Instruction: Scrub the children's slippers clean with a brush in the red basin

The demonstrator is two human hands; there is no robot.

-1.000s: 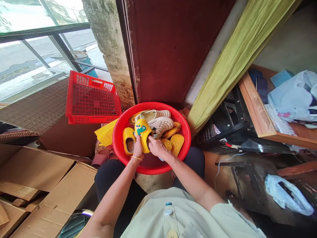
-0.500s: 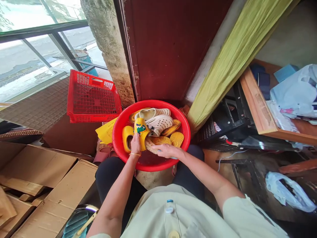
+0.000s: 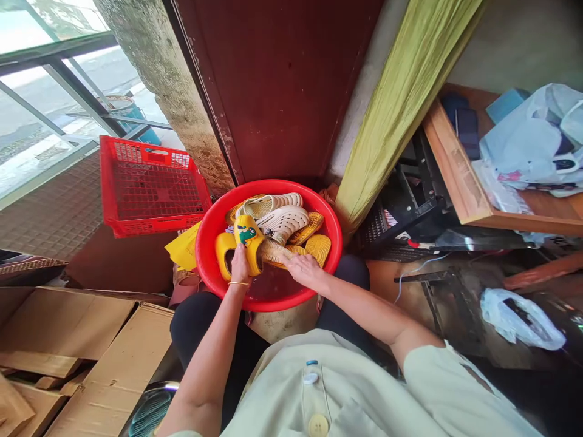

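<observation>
My left hand (image 3: 240,265) grips a yellow clog (image 3: 248,235) with a green cartoon figure on its toe, held over the left side of a red basin (image 3: 337,243). My right hand (image 3: 306,269) is closed round the handle of a scrubbing brush (image 3: 274,250), whose head reaches to the clog's side. Another yellow clog (image 3: 223,252) lies just left of the held one. Behind the brush sit cream clogs (image 3: 288,220), and yellow soles (image 3: 317,247) show at the right. Dark water (image 3: 276,286) lies in the basin's near part.
A red plastic crate (image 3: 152,188) stands at the left, with cardboard boxes (image 3: 122,352) nearer me. Behind the basin is a dark red door (image 3: 277,91); a yellow-green curtain (image 3: 392,115) hangs at its right. A wooden table (image 3: 460,164) holds plastic bags.
The brush has turned, its handle now showing, and my right hand has risen slightly against the basin. My left hand still holds the yellow clog. The whole view has shifted.
</observation>
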